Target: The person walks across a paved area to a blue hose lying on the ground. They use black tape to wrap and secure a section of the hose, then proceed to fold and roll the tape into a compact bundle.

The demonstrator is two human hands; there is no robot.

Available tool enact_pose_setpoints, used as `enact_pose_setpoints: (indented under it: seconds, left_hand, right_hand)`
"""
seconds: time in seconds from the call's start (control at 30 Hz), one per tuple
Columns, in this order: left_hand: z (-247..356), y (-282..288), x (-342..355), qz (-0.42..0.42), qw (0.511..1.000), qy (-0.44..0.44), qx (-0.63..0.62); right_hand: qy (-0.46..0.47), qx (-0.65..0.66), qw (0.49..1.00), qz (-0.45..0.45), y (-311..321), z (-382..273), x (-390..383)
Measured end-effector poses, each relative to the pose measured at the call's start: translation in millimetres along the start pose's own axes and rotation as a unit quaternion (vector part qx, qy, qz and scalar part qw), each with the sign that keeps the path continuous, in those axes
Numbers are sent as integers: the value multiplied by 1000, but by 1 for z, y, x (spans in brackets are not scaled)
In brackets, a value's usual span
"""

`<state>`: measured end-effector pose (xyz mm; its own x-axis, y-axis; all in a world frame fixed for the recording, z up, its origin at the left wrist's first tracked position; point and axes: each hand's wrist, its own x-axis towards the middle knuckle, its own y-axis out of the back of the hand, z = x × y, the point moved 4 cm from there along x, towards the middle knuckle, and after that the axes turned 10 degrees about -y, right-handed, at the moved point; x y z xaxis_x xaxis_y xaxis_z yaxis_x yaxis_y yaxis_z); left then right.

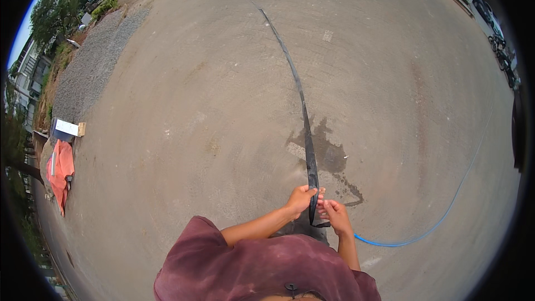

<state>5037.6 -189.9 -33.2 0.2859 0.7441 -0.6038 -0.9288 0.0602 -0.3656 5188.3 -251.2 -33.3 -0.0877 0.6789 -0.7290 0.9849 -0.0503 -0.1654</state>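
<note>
A long, flat black hose (310,156) runs from in front of my body away across the ground, looking like a flattened plastic tube. My left hand (301,198) is closed around it near its close end, with the thumb on top. A short tail of the hose hangs below that grip. My right hand (336,214) is just right of the hose, its fingers curled together close to the edge. What those fingers pinch, if anything, is too small to make out. A narrow black strip (322,224) sticks out beside the hose's lower end.
A thin blue hose (401,244) curves over the ground from beside my right forearm toward the far right. Wet patches (329,153) darken the paving. At left are an orange cloth (62,170), a dark box (62,129) and a gravel strip (92,67). Motorcycles (501,56) stand far right.
</note>
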Motion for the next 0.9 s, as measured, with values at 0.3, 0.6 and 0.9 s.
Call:
enact_pose_setpoints:
  seconds: [0.3,0.6,0.9]
  left_hand:
    - [-41,85,-141,74,972,-160,157]
    - [-76,93,-252,192,914,-300,195]
    - [-113,46,-327,267,894,-303,195]
  right_hand:
    - [-25,84,994,-59,-134,15,8]
    - [69,78,989,-105,-181,-24,-42]
    - [83,131,978,-141,-173,0,-77]
